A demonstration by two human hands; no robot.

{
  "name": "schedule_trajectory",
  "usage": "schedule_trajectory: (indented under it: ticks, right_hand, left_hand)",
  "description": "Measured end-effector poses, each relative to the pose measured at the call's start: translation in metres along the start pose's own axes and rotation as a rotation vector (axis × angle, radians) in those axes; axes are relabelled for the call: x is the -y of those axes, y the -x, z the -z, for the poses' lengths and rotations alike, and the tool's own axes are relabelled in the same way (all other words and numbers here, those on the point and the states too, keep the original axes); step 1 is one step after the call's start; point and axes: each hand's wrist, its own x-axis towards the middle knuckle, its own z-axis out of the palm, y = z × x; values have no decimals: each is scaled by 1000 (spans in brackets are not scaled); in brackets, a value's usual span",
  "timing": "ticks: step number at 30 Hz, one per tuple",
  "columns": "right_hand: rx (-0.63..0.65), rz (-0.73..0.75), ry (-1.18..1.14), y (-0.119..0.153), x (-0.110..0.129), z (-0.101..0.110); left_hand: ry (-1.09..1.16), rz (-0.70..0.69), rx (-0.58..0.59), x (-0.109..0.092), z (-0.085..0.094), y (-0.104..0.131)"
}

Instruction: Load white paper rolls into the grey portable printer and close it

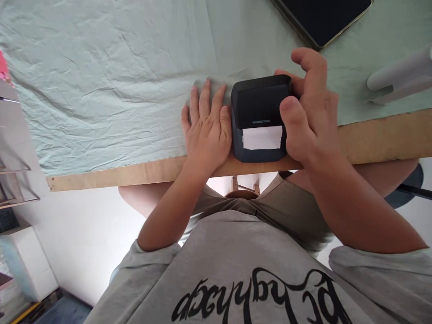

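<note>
Both hands at label printer, near table edge

Head view, the only one; clock read around the printer, 12 pointing away from the wearer. We have the black label printer [256, 101] at the near table edge, between the hands, a strip of white paper [262, 137] on its near part.

Left hand [209, 135], 9 o'clock: palm down, fingers spread wide and pointing toward 12, thumb lying along the printer's side. Forearm comes up from 7.

Right hand [312, 114], 3 o'clock: curved around the printer's right side, thumb at the right edge, index raised and bent, another fingertip showing behind the far right corner. We can't tell if these fingers clamp it or only rest there. Forearm comes in from 4.

Around: dark flat device [324, 18] at 1, cut by the frame, near the raised index; white rounded object [401, 74] at 3, beyond the right hand. Right hand blocks our look at the printer's right side. Wrinkled pale green cloth [111, 81] runs under it all, wooden edge [118, 174] bare along the near side. Stool [241, 194] below at 6, wire rack [16, 184] far off at 8, pink item [4, 67] at 9.
</note>
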Motion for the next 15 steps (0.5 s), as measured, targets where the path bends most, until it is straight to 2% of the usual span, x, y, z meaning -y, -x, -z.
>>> schedule_trajectory:
  ticks: [5,10,13,15]
  right_hand:
    - [-1,-18,26,-1,-2,1]
    - [-5,35,41,-1,-4,0]
    - [-3,-19,-9,0,-4,0]
    - [2,-30,-76,1,-6,0]
  left_hand:
    - [-69,26,46,-7,3,-2]
    - [-93,52,65,-11,4,-3]
    - [-104,61,85,-11,3,-4]
    - [-102,70,49,-10,3,-5]
